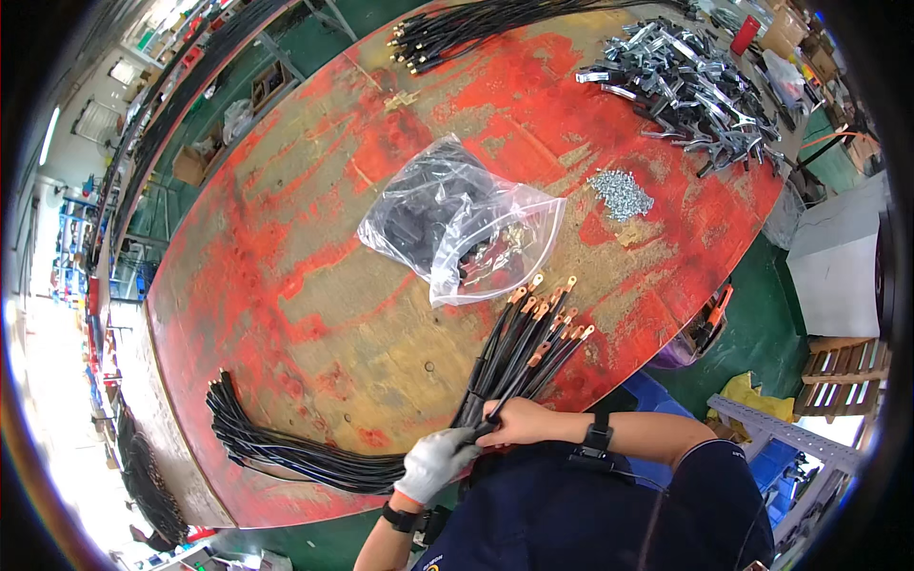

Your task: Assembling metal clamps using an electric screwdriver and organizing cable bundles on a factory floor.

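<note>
**Both hands closed on a cable bundle at the bench edge**

Right now the gloved left hand (433, 463) and the bare right hand (519, 422) meet on one bundle of black cables (519, 357). The left fingers (464, 444) are curled shut around the bundle just below the right hand; the right fingers are wrapped over the same cables a little higher, though how tightly cannot be told, since the knuckles hide the grip.

The step in hand looks like gathering and squaring the bundle. Beyond the right fingers the cables fan up and away across the bench (314, 285), their long axis running from the hands toward the upper right, ending in copper lugs (547, 305) that point at a clear plastic bag (457, 228) of dark parts. Behind the left fingers the other ends sweep off in a long curve to the left (276, 440) along the near edge.

A next move would likely call for keeping the lugs level while the grip shifts, so no cable slides out.

Farther past the lugs lie a small heap of screws (621, 193) and a pile of metal clamps (690, 81).
</note>
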`<state>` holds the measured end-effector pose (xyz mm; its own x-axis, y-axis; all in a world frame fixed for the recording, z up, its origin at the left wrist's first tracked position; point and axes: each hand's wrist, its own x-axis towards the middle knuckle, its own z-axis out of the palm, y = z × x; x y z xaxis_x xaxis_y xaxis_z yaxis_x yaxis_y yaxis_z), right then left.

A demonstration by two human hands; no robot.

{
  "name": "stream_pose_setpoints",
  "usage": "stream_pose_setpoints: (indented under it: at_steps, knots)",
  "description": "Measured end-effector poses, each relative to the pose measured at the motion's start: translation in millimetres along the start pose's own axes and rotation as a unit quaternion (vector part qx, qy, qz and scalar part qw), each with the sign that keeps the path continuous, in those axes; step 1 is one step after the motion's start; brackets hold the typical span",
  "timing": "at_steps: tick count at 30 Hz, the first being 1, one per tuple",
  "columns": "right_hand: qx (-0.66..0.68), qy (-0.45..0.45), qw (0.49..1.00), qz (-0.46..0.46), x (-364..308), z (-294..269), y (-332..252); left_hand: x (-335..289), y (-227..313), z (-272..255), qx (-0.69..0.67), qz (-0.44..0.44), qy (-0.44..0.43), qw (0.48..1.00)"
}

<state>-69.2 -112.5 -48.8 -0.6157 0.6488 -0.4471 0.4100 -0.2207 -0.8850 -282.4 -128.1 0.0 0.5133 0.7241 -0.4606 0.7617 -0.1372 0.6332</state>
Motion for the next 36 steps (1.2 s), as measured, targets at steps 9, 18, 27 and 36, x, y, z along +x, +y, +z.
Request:
stream_pose_setpoints:
  at_steps: [9, 18, 27, 36]
  knots:
    - [-0.020, -0.274, 0.957, 0.093, -21, -63, 28, 3, -28, -25, -0.152, -0.167, 0.195, 0.954]
    - [0.186, 0.105, 0.975, 0.061, -98, -108, 80, 177, -11, -52, -0.089, -0.154, 0.271, 0.946]
    - [0.267, 0.207, 0.938, 0.072, -119, -143, 100, 150, 30, -107, -0.610, 0.032, 0.344, 0.713]
    - [0.266, 0.213, 0.940, -0.028, -63, -151, 79, -37, 57, -167, -0.569, 0.168, 0.605, 0.532]
